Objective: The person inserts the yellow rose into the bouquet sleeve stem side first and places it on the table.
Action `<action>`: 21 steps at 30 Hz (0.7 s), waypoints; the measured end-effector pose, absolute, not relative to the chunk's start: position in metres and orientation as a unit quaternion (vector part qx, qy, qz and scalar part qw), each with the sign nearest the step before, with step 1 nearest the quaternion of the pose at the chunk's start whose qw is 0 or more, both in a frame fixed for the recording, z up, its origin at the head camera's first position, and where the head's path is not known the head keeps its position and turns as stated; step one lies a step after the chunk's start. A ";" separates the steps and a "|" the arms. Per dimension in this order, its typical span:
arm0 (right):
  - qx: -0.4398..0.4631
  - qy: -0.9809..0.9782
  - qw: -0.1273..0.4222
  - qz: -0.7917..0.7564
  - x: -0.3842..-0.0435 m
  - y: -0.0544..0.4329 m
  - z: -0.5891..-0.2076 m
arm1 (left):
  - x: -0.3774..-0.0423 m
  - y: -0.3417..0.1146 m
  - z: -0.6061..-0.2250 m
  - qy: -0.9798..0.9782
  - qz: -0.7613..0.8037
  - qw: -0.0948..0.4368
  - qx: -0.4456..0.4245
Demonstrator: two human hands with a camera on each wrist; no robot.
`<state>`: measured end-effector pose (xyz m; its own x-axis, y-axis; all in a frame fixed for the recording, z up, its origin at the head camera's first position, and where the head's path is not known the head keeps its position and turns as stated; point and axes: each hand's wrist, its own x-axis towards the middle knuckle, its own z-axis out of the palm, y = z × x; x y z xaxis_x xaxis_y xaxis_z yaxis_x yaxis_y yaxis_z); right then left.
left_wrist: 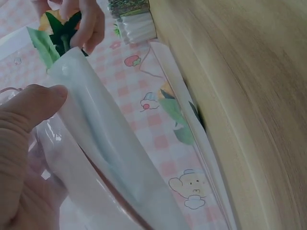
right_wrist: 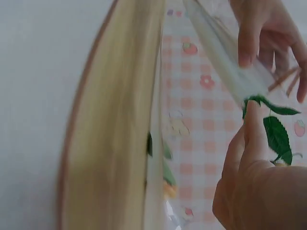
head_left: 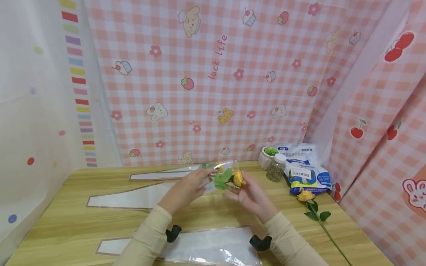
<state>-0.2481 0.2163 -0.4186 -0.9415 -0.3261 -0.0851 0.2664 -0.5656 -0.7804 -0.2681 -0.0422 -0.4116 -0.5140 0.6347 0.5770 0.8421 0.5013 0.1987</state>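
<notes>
A clear-fronted white flower sleeve (left_wrist: 112,129) slants across the left wrist view, a rose stem showing faintly inside it. My left hand (head_left: 186,188) grips this sleeve near its wide end, the thumb (left_wrist: 50,98) lying along the film. Just beyond the sleeve's mouth is a yellow rose (head_left: 238,178) with green leaves (right_wrist: 278,136). My right hand (head_left: 253,197) holds the rose below its bloom, thumb against the stem by the leaves. Part of that grip is hidden behind the leaves in the head view.
Behind my hands lies another sleeve (head_left: 156,175) with a yellow rose in it. A flat sleeve (head_left: 209,244) is at the front edge. On the right are a loose yellow rose (head_left: 306,195), a lidded jar (head_left: 276,170), a potted succulent (head_left: 265,159) and blue-white packets (head_left: 307,177).
</notes>
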 end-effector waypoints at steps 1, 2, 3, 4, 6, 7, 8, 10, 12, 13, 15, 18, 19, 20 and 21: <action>-0.035 0.415 0.181 -0.891 -0.248 0.214 -0.420 | -0.268 -0.042 -0.412 -0.838 -0.236 0.218 -0.442; -0.031 0.392 0.191 -0.899 -0.247 0.212 -0.421 | -0.268 -0.042 -0.411 -0.838 -0.236 0.217 -0.442; -0.026 0.371 0.198 -0.907 -0.247 0.210 -0.422 | -0.268 -0.042 -0.411 -0.838 -0.235 0.216 -0.442; -0.023 0.351 0.201 -0.914 -0.246 0.208 -0.423 | -0.268 -0.042 -0.411 -0.838 -0.235 0.215 -0.442; -0.019 0.313 0.206 -0.927 -0.245 0.203 -0.424 | -0.268 -0.042 -0.411 -0.839 -0.234 0.215 -0.441; -0.019 0.299 0.204 -0.932 -0.244 0.200 -0.425 | -0.267 -0.042 -0.411 -0.840 -0.233 0.214 -0.440; -0.018 0.285 0.203 -0.937 -0.243 0.198 -0.426 | -0.267 -0.041 -0.411 -0.841 -0.232 0.213 -0.439; -0.022 0.267 0.199 -0.943 -0.242 0.194 -0.427 | -0.266 -0.040 -0.411 -0.842 -0.231 0.212 -0.439; -0.029 0.261 0.191 -0.946 -0.241 0.191 -0.429 | -0.265 -0.039 -0.411 -0.843 -0.229 0.209 -0.439; -0.033 0.261 0.185 -0.947 -0.241 0.190 -0.429 | -0.265 -0.038 -0.411 -0.842 -0.228 0.209 -0.441; -0.034 0.259 0.174 -0.949 -0.241 0.189 -0.430 | -0.265 -0.037 -0.411 -0.840 -0.229 0.209 -0.446; -0.031 0.257 0.157 -0.953 -0.241 0.188 -0.432 | -0.265 -0.036 -0.411 -0.836 -0.230 0.207 -0.453; -0.027 0.253 0.153 -0.955 -0.241 0.188 -0.432 | -0.265 -0.035 -0.412 -0.835 -0.232 0.205 -0.455; -0.023 0.250 0.148 -0.956 -0.241 0.188 -0.432 | -0.265 -0.035 -0.412 -0.834 -0.234 0.203 -0.456; -0.023 0.249 0.144 -0.957 -0.241 0.189 -0.432 | -0.265 -0.034 -0.412 -0.834 -0.235 0.202 -0.457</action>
